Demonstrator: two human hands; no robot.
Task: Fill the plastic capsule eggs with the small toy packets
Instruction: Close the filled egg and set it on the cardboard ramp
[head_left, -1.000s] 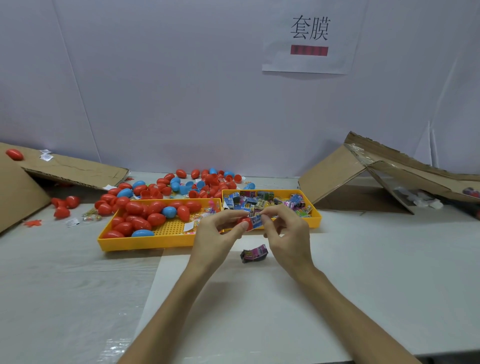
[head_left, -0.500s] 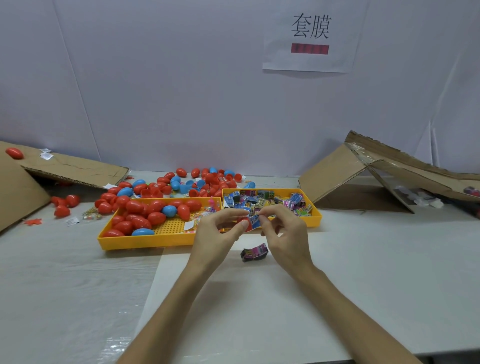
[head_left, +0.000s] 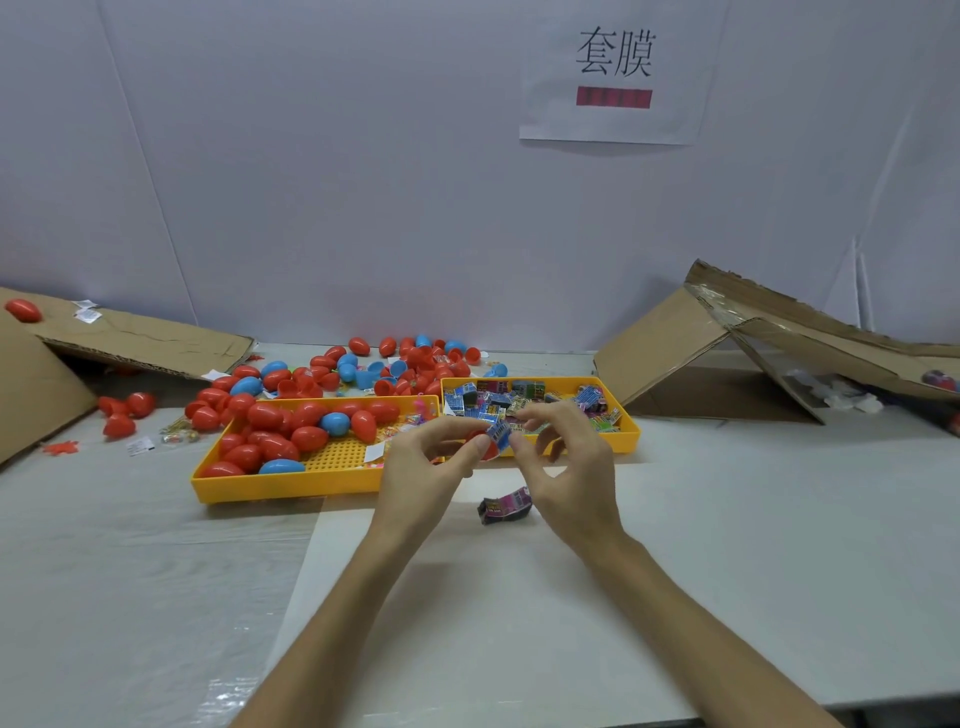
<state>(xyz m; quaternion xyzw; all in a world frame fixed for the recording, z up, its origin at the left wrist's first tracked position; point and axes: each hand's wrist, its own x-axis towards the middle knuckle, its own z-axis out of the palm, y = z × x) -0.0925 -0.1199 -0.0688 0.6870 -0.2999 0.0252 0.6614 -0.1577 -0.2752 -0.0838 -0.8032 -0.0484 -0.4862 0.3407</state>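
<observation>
- Just in front of the packet tray (head_left: 629, 432), the left hand (head_left: 426, 467) is gripping a red capsule egg (head_left: 487, 451) between thumb and fingertips.
- The right hand (head_left: 566, 467) is pinching a blue toy packet (head_left: 500, 433) against that egg, over the tray's front rim.
- Nearer the person than the tray, a purple packet (head_left: 505, 506) is lying on the table (head_left: 727, 545).
- Left of the tray, an egg tray (head_left: 285, 486) is holding red and blue eggs.

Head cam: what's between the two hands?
In the head view, a red capsule piece gripped by the left hand and a blue toy packet pinched by the right hand, the two touching.
</observation>
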